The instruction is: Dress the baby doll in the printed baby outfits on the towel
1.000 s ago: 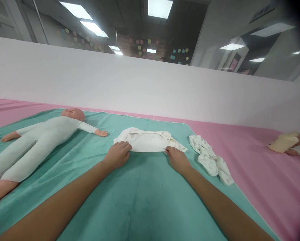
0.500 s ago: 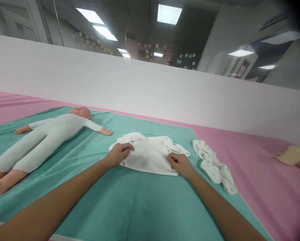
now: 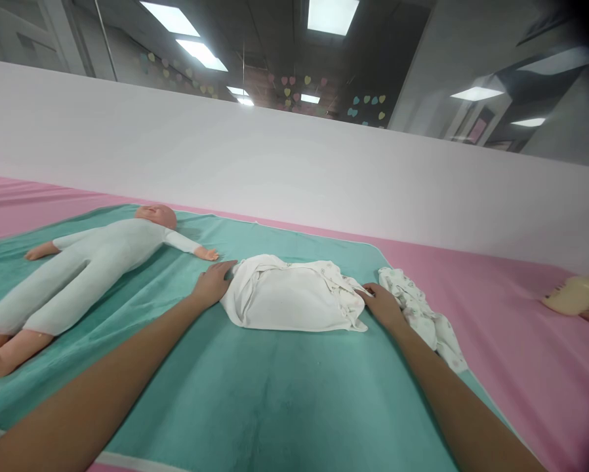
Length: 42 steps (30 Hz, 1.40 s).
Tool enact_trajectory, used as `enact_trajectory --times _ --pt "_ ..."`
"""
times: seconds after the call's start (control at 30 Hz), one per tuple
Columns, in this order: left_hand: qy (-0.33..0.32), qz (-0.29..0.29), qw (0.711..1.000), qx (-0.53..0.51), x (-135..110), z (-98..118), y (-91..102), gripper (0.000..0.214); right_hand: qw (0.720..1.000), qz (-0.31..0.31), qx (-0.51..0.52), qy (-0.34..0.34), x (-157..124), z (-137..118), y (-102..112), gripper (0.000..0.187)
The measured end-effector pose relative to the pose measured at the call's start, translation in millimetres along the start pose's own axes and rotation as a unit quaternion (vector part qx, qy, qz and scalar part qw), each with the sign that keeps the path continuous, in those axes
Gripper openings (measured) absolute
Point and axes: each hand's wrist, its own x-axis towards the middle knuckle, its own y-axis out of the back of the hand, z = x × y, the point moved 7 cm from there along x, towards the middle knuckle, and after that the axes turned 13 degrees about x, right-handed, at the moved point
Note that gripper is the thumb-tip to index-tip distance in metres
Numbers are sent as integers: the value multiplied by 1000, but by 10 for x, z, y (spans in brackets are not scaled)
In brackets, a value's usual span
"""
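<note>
A white baby garment (image 3: 294, 300), small prints showing on its edges, lies folded on a teal blanket (image 3: 294, 406). At its left end is my left hand (image 3: 214, 284), with its fingers stretched out against the cloth. My right hand (image 3: 384, 307) is at the right end, its fingertips closed on the garment's edge. Just beyond my right hand lies a crumpled printed baby garment (image 3: 420, 314), partly covered by my wrist.
A baby doll (image 3: 110, 246) in a pale suit lies on its back at the left, one hand near my left hand. Pink cloth (image 3: 511, 314) surrounds the blanket. A white wall (image 3: 294, 170) runs behind. A beige doll part (image 3: 574, 294) shows at the far right.
My hands have moved apart, from the front of the white garment to its two ends. The garment's sides are now folded inward, and its front edge has shifted slightly away from me.
</note>
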Motion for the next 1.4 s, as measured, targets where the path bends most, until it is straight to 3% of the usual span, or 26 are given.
enact_trajectory --times 0.1,0.2,0.3,0.4,0.5,0.67,0.77,0.93,1.07,1.17,1.27,1.33,1.4 --pt "-35 -13 999 -10 -63 159 59 51 1000 24 0 13 -33 -112 41 36" --pt "-65 -16 998 -15 -104 252 84 50 990 137 -7 27 -71 -180 255 32" --pt "-64 1 998 -12 -97 239 68 45 967 248 -28 51 -152 -236 454 29" --pt "-37 19 999 21 -55 178 42 43 949 282 -88 108 -222 -358 463 31" --pt "26 24 998 54 -23 94 41 40 946 248 -134 161 -248 -503 294 30" --pt "47 31 998 40 -30 75 91 21 958 88 -85 259 -294 -793 -113 32" --pt "74 101 992 -27 -37 -24 209 17 950 18 -86 299 -343 -901 -264 30" --pt "148 245 946 -152 -75 -367 411 20 959 8 -65 274 -271 -764 -277 28" --pt "127 287 937 -152 -102 -393 470 30 973 8 -33 229 -196 -603 -279 29" --pt "37 219 971 -94 -63 -170 369 30 975 0 -26 220 -191 -573 -307 30" --pt "-74 60 995 16 -41 95 100 31 976 4 -24 218 -196 -589 -287 30" --pt "-82 -11 994 66 -56 137 -25 34 975 21 -23 218 -209 -632 -221 29" --pt "-59 -30 994 91 -62 119 -48 36 972 46 -31 229 -252 -730 -139 29"
